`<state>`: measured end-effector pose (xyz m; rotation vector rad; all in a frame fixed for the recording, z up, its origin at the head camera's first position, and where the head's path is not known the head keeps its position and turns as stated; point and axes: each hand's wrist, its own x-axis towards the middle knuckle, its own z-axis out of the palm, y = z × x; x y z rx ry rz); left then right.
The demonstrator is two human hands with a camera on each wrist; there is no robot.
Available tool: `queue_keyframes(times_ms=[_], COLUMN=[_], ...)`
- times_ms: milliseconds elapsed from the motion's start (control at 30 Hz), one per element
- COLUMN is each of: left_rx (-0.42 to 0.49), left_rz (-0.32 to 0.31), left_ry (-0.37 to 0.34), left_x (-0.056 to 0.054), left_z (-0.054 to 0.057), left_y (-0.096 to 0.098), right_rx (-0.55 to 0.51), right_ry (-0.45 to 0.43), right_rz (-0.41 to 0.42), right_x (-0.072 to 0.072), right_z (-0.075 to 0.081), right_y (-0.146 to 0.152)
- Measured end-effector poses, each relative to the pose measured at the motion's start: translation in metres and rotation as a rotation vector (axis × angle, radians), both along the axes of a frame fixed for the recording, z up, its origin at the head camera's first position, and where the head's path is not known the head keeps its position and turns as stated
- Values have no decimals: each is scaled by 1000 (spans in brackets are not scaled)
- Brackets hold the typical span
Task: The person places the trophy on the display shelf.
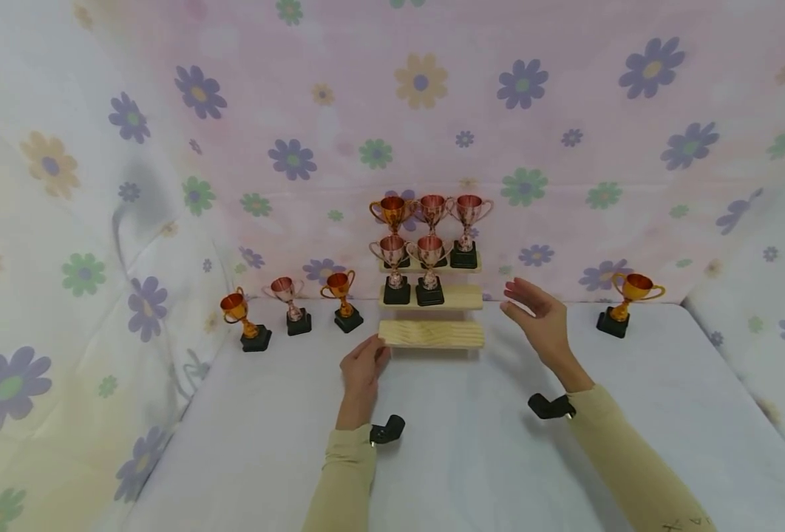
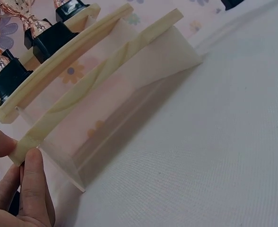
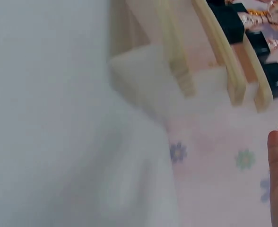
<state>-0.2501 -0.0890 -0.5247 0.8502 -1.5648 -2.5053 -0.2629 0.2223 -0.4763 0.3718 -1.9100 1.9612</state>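
A three-step wooden display stand [image 1: 431, 334] stands at the back of the table. My left hand [image 1: 362, 369] pinches the left end of its lowest board [image 2: 82, 90], thumb above and fingers below. To the right of the stand, my right hand [image 1: 540, 322] is raised with extended fingers [image 3: 277, 156], touching nothing. Two rose-gold trophy cups stand on the middle step, the nearer to my right hand being this trophy [image 1: 430, 262]. On the top step are a gold trophy [image 1: 392, 210] and two rose-gold ones, including the rightmost trophy [image 1: 467, 222]. The lowest step holds no trophy.
Left of the stand, a gold trophy [image 1: 236, 307], a rose-gold trophy [image 1: 287, 292] and another gold trophy [image 1: 341, 288] stand on the white tabletop [image 1: 452, 443]. A gold trophy [image 1: 632, 288] stands far right. Flowered cloth [image 1: 419, 133] hangs behind and at both sides.
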Motion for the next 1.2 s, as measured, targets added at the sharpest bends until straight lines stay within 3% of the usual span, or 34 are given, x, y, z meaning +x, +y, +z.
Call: queue_keyframes(times_ms=[133,267,467,600,767,867,1000,1200], left_rx=[-8,-11,-8,-6,-2,-5,-5,3], left_rz=[-9,-20,-22,-25,-24,-15,-9,-17], left_ry=[-7,-17,-4,-7,-7,-7,1,-2], left_x=[-1,-2,-1,0,-1,-2,-2,-2], left_z=[-1,-2,-2,-2,-1,-1,-1,-2], left_y=[-1,-1,-1,-1,-2,-3,-3,-2], right_rx=[32,-8,-199,-283,-216,-42,140,243], right_ry=[-52,-139,-268,-322,-379,-421,-409,-378], right_rz=[-114,-300,-649,-760,-745,-684,-603,-535], right_x=[17,34,46,46,33,24,12,2], right_z=[-10,-18,-25,-28,-29,-27,-22,-20], right_y=[30,64,118,150,174,179,183,192])
